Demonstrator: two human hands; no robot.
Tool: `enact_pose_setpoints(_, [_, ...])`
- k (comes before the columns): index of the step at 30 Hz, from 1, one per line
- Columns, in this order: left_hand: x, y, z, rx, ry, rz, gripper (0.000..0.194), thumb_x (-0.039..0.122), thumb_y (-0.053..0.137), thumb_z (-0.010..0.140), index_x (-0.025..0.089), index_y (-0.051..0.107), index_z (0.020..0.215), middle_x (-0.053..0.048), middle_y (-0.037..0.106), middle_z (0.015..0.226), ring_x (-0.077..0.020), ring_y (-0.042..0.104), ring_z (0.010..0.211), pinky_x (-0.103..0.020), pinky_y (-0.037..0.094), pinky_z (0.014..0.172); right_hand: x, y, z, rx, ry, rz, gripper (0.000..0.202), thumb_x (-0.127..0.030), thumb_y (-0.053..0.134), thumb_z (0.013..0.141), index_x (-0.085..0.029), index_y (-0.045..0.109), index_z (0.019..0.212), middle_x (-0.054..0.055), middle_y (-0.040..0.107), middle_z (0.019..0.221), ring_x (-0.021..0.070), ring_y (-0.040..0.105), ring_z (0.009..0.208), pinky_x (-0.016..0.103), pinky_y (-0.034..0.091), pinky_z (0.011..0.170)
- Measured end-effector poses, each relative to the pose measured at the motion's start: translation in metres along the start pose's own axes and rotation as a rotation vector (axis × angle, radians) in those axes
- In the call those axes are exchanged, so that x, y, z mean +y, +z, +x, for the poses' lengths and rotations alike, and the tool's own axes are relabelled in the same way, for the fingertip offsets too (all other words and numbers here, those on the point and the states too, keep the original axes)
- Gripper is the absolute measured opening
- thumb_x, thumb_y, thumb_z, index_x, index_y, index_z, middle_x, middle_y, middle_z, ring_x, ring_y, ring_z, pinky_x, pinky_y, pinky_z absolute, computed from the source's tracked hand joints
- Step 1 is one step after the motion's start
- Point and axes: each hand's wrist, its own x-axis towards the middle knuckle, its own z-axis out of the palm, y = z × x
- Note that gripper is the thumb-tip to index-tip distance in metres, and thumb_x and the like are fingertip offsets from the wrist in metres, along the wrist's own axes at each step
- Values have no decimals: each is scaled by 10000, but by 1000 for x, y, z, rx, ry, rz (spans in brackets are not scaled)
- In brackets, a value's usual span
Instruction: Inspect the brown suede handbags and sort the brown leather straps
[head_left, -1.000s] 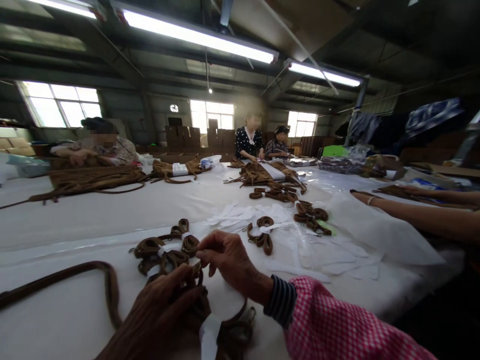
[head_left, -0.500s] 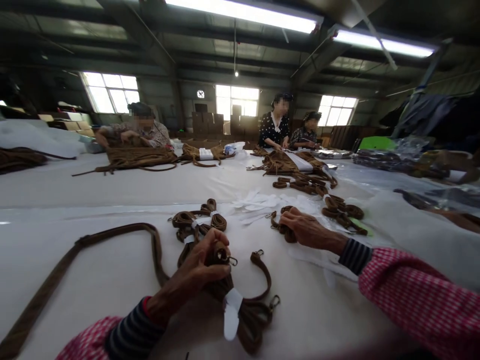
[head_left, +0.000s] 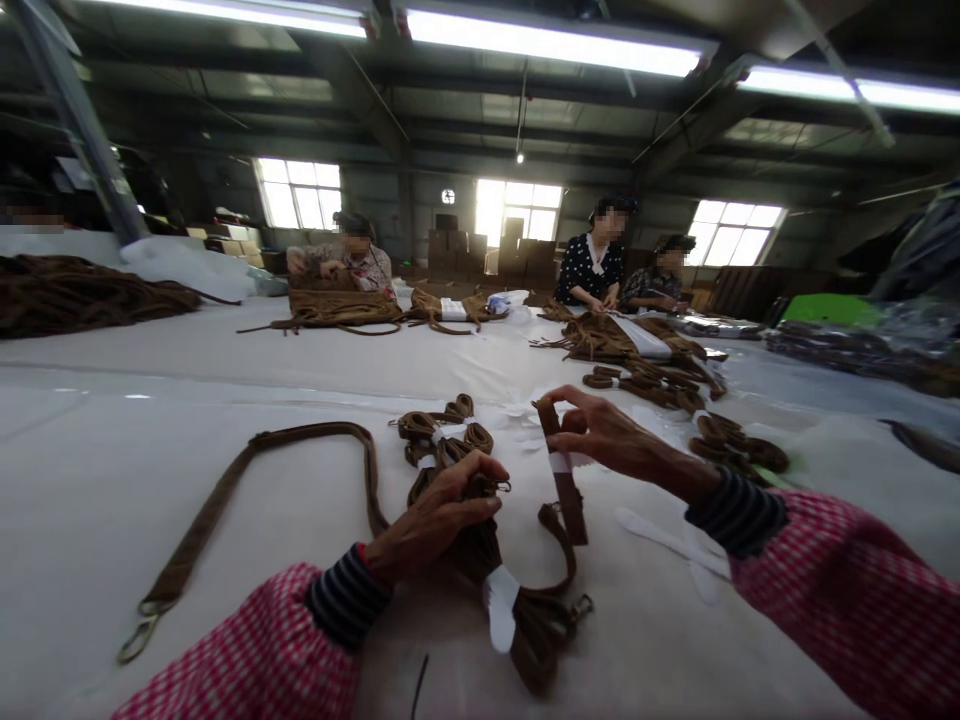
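Observation:
My left hand [head_left: 442,515] is closed around dark strap at the near end of a pile, and a small metal clasp [head_left: 501,487] shows by its fingertips. Below it lies a brown strap bundle [head_left: 536,645] bound with a white paper band [head_left: 501,605]. From under this hand a long loose strap [head_left: 202,520] runs left, ending in a metal snap hook [head_left: 139,638]. Between thumb and fingers, my right hand [head_left: 596,430] pinches a folded brown strap [head_left: 570,500] that hangs down with a white band round it. Behind my left hand sit several banded strap bundles [head_left: 450,430].
White paper strips [head_left: 667,540] lie right of the bundles. More banded straps [head_left: 739,440] and brown bags [head_left: 615,340] are farther right. Three people work across the white table [head_left: 225,385]. A brown heap [head_left: 90,295] is at far left.
My right hand has lifted the folded strap upright and brought it closer to my left hand. The view has turned left, and the loose strap's hook end has come into sight.

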Motion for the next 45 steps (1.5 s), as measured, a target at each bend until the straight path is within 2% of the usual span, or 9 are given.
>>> enact_pose_setpoints(3, [-6,0,2,45,14,-11,183,326,607,923,210,602,1065,18,567,896,-155,513,843,-270,402,746,4,21,14,-63,170,224,520,-343,696,806,-171,548,1274,-51,624,612,131,505,524,244,338,509])
enact_pose_setpoints(6, [-11,2,4,123,18,13,158,317,606,917,202,602,1026,21,559,841,-149,503,788,-274,390,716,19,38,12,-51,212,200,542,-350,649,852,-142,511,1333,-31,644,650,141,538,533,253,379,512])
enact_pose_setpoints(12, [-11,8,5,245,22,-9,186,272,671,846,206,595,1002,21,579,854,-145,526,771,-274,412,712,17,42,-24,142,-290,-253,353,-159,592,886,-235,614,1230,81,678,1177,211,633,1020,357,522,875])
enact_pose_setpoints(17, [-10,10,7,298,-14,-183,234,279,736,775,186,594,936,15,587,824,-136,541,744,-259,432,680,-9,56,-34,-186,-545,-384,364,36,501,769,-213,623,1004,70,659,1106,210,550,1050,342,497,932])
enact_pose_setpoints(23, [-9,10,10,304,-49,-300,280,306,766,756,179,602,944,4,626,805,-146,590,736,-276,478,700,-9,69,-38,-218,-447,-348,207,-80,602,753,-212,584,910,53,636,1019,230,508,988,376,464,907])
enact_pose_setpoints(28, [-12,13,9,293,-43,-220,229,368,694,871,177,596,952,-15,654,752,-147,589,707,-279,479,692,2,73,-33,-7,-216,-142,40,-210,599,884,-213,616,848,32,646,891,226,545,922,362,449,811])
enact_pose_setpoints(31, [-15,14,9,286,30,-237,217,337,693,888,189,583,1003,-2,630,832,-135,596,746,-272,489,724,-1,71,-25,88,-70,156,197,-377,598,927,-211,693,973,35,667,902,216,584,861,339,471,740])
enact_pose_setpoints(39, [-18,14,11,306,146,-319,265,297,697,896,209,518,1070,-27,640,1010,-152,605,873,-278,496,785,-32,72,-22,-41,-84,432,297,-415,620,925,-221,744,1114,27,716,948,170,595,793,290,476,700])
enact_pose_setpoints(45, [-18,15,10,321,145,-278,343,306,702,889,219,528,1172,-22,664,963,-177,620,900,-296,482,807,-28,74,-19,-103,-63,534,274,-287,562,921,-209,764,1089,34,721,912,154,567,717,258,429,586])
